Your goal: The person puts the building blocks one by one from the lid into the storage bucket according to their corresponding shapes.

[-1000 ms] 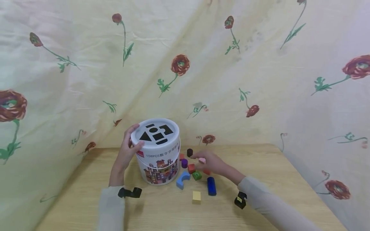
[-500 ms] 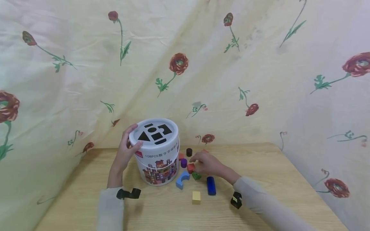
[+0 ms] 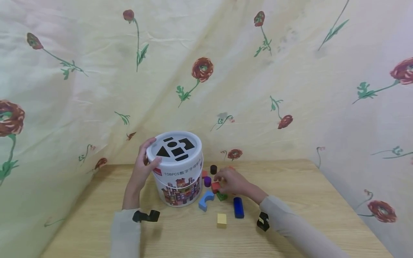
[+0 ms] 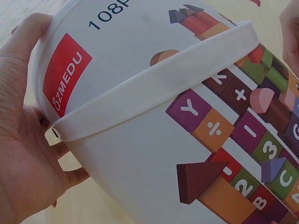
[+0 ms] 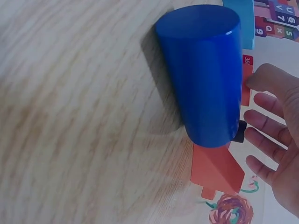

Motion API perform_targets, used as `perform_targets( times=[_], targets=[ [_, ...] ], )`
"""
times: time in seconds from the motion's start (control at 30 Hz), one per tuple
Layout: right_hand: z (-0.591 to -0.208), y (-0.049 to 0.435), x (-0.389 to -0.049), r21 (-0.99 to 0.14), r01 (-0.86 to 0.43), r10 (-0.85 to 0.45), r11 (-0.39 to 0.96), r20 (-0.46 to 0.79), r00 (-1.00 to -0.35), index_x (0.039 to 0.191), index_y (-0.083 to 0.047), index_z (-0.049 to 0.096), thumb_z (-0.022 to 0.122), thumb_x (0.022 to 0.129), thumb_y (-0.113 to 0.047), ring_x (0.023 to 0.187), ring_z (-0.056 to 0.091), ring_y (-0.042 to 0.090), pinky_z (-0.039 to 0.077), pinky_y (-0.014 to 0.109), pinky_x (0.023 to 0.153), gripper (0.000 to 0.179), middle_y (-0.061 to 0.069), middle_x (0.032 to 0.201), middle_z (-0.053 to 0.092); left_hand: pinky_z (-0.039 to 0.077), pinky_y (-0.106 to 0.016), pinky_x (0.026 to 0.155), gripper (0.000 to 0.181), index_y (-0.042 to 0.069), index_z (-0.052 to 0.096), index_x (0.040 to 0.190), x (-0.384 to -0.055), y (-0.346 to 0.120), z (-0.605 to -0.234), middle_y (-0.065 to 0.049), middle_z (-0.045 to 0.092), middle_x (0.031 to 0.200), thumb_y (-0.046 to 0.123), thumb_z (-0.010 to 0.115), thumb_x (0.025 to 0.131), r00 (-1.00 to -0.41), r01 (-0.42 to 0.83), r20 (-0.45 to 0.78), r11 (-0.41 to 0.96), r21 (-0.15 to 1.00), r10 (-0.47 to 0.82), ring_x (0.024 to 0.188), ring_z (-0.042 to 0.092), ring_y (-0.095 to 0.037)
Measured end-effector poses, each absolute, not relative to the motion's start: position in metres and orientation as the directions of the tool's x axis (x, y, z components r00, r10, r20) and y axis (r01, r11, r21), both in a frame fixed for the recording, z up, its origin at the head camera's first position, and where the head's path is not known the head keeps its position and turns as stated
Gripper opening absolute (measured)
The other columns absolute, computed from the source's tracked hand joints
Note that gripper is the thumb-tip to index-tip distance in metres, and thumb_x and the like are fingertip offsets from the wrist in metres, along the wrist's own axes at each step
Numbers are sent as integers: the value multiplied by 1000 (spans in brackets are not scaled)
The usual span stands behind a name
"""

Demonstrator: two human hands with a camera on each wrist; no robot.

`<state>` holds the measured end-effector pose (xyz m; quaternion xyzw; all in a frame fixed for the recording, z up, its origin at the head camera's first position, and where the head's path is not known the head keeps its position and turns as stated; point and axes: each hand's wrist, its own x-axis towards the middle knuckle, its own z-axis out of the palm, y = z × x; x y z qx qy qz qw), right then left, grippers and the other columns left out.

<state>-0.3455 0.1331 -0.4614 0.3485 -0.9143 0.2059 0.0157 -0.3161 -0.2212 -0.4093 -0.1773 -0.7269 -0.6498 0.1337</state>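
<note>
At the left, my left hand (image 3: 142, 170) grips the upper side of a white toy-block bucket (image 4: 126, 163), thumb at the lid's rim. Its lid (image 3: 155, 144) has several shaped black openings. My right hand (image 3: 235, 182) is low among loose blocks to the right of the bucket. In the right wrist view its thumb touches a red block (image 5: 246, 95), while the other fingers are loosely bent and apart. A green block (image 3: 221, 196) is partly under this hand. A blue cylinder (image 5: 201, 79) stands nearer the wrist camera, hiding part of the scene.
A light-blue arch block (image 3: 206, 199) lies against the bucket's front right. A yellow block (image 3: 221, 220) sits nearer me. Purple (image 3: 207, 181) and black (image 3: 213, 169) cylinders stand behind the red block, and an orange roof-shaped block (image 5: 217, 170) is farther back. Flowered cloth (image 3: 245, 89) encloses the wooden table.
My right hand has moved slightly left toward the red block, and a pink piece seen under it earlier is now hidden. My left hand keeps its hold on the bucket.
</note>
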Motion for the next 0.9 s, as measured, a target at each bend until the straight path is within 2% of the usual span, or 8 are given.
perform_targets(
  times=[0.1, 0.27, 0.57, 0.9],
  targets=[
    [-462, 133, -347, -339, -643, -628, 687, 169, -760, 104, -10, 76, 80, 78, -11, 80, 51, 13, 45, 25, 72, 27, 2, 98, 71, 49, -20, 96, 72, 23, 32, 158, -317, -221, -410, -4, 30, 159, 13, 61, 94, -901, 433, 427, 97, 896, 80, 137, 42, -35],
    [-460, 131, -347, -324, -646, -631, 691, 165, -758, 100, -11, 77, 81, 77, -11, 80, 49, 13, 43, 26, 71, 24, 1, 93, 69, 50, -22, 96, 72, 24, 32, 158, -316, -221, -410, -4, 31, 158, 14, 62, 93, -904, 427, 421, 106, 898, 75, 133, 44, -26],
    [-461, 128, -349, -308, -615, -612, 726, 121, -782, 103, -12, 77, 82, 80, -14, 81, 51, 13, 45, 26, 72, 23, -2, 92, 67, 50, -22, 96, 73, 24, 32, 158, -317, -218, -408, -5, 29, 160, 15, 62, 93, -903, 428, 422, 87, 899, 82, 139, 40, -39],
    [-458, 124, -348, -340, -598, -599, 726, 114, -792, 98, -12, 75, 83, 78, -11, 80, 51, 15, 45, 27, 71, 21, -2, 87, 66, 49, -22, 97, 72, 25, 31, 158, -315, -220, -409, -4, 30, 160, 16, 61, 93, -908, 417, 411, 95, 904, 78, 139, 41, -33]
  ],
)
